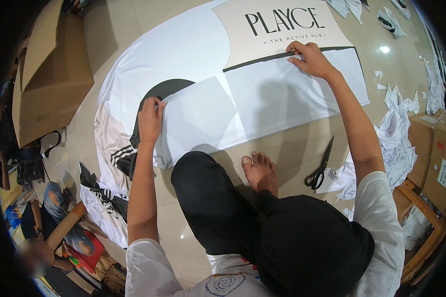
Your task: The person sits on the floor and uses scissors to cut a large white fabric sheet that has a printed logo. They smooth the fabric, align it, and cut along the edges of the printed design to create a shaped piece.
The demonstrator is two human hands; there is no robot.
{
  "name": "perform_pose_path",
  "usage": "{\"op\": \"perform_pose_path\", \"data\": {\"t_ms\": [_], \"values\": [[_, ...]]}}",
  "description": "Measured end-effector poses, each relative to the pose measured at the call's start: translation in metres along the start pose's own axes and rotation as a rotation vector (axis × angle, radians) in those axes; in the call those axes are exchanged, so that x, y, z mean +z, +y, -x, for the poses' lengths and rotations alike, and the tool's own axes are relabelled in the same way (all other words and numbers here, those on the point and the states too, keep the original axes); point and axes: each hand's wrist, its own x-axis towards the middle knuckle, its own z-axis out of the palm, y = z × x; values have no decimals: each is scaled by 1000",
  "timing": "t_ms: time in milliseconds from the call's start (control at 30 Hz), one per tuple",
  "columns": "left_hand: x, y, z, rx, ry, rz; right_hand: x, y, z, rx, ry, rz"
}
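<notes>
A large sheet of printed fabric (198, 114), mostly white with a cream panel and dark lettering, lies spread on the floor before me. Its near part looks folded over, the back side up. My left hand (150, 118) is closed on the fabric's edge beside a dark grey curved patch (172, 85). Farther right, my right hand (309, 58) pinches the folded edge along a thin black strip (252, 63), just below the lettering. A pair of black scissors (322, 167) rests on the floor near my bare foot (260, 173), touched by neither hand.
White fabric scraps (395, 133) heap up on the right, beside cardboard boxes (428, 148) and a wooden frame (423, 242). More scraps lie at the far right. An open cardboard box (54, 74) stands at the left. Another person (39, 247) sits at the lower left.
</notes>
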Motion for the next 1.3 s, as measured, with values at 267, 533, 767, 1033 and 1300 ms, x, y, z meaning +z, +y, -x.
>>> {"op": "perform_pose_path", "data": {"t_ms": [267, 533, 767, 1033, 1300], "values": [[0, 0, -2, -11, 1, 26, 8, 4, -1, 11, 40, 41], [0, 1, -3, -11, 3, 2, 9, 6, 0, -7, 58, 33], [1, 0, -3, -14, 15, -3, 7, 2, -1, -15, 72, -9], [23, 20, 22, 41, 289, -170, 58, -69, 31, -239, 412, 136], [50, 56, 46, -1, -44, -191, 131, -206, 98, -102, 155, 114]]}}
